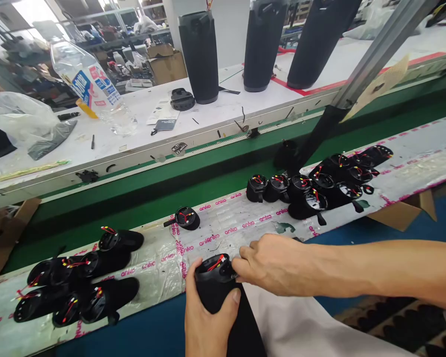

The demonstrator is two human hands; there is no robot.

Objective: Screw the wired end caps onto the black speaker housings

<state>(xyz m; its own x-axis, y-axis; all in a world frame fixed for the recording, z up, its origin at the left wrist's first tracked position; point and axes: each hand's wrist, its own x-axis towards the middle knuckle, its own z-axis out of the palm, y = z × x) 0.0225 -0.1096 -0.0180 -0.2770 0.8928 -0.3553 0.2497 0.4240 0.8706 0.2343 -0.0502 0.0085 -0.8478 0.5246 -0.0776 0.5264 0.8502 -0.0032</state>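
A black cylindrical speaker housing [216, 293] stands tilted in front of me, its open top facing up with red wires [217, 263] inside. My left hand [207, 325] wraps around its near side, thumb on the front and fingers on the left. At the right edge of the rim, the fingers of my right hand [265, 265] are pinched together. What they grip there is hidden behind the fingers. Just beyond, a similar housing [188, 219] with wires and a short dark tab stands by itself on the tape-covered board.
Several housings lie grouped at the left [111, 297] and right [306, 202] of the taped board [159, 277]. Behind the green conveyor [148, 186], a white shelf [134, 148] carries tall black speakers [198, 57] and a plastic bottle [92, 82]. A metal post [386, 49] slants up at right.
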